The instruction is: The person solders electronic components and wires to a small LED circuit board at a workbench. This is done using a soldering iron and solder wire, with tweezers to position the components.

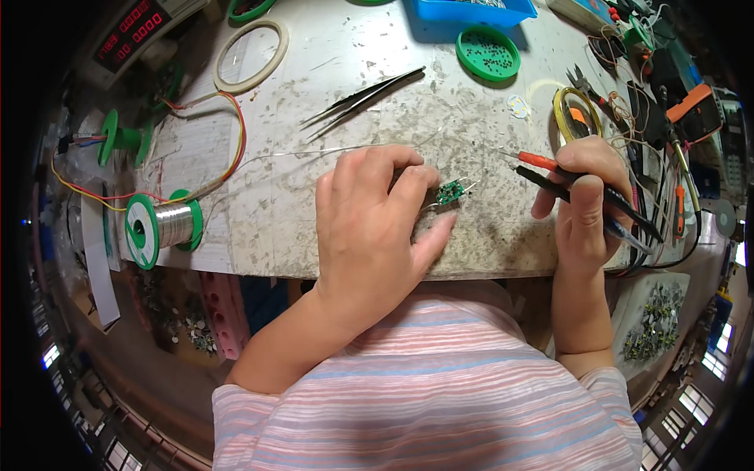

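Between the fingertips of my left hand [369, 228] is a small green circuit board [449, 192] with thin metal leads sticking out to its right. That hand rests on the worktop near its front edge, and part of the board is hidden by the fingers. To the right, my right hand [587, 200] grips two pen-like test probes, a red probe [537, 161] and a black probe [540, 184]. Their tips point left, apart from the board. A thin strand of solder wire [290, 152] runs across the table behind my left hand.
Black tweezers [365, 98] lie beyond my left hand. At left stand a solder spool [174, 224] and a meter with a red display [129, 35]. Farther back are a tape ring [220, 71], a green dish [488, 71] and a blue bin [471, 11]. Cutters [585, 85] and tangled wires crowd the right.
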Available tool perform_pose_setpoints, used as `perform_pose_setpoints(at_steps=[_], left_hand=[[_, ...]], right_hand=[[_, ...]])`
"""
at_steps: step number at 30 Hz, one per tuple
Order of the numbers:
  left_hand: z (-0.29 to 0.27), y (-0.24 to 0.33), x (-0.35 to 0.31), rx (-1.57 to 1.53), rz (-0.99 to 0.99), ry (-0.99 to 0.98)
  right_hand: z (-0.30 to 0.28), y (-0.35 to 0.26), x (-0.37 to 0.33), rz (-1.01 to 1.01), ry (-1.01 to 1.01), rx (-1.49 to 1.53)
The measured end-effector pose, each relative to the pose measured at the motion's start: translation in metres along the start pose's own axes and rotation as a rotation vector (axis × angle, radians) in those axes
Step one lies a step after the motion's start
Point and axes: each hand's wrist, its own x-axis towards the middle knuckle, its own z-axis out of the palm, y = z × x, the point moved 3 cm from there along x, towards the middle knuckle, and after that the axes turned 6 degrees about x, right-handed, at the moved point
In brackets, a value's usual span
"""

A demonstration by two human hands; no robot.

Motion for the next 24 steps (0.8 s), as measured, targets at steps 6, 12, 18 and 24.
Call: perform_pose_setpoints(at_steps=[6, 12, 18, 24], left_hand=[[0.002, -0.002, 0.004, -0.024, 0.008, 0.014], [0.002, -0.005, 0.001, -0.084, 0.038, 0.046], [-0.002, -0.006, 0.002, -0.161, 0.103, -0.014], [-0.014, -0.021, -0.018, -0.253, 0.032, -0.019]], right_hand=[[-0.002, 0.004, 0.0, -0.016, -0.031, -0.003], [0.003, 0.004, -0.001, -0.026, -0.059, -0.012], [0.0, 0.005, -0.001, -0.038, -0.059, -0.04], [0.0, 0.003, -0.001, -0.01, -0.059, -0.088]])
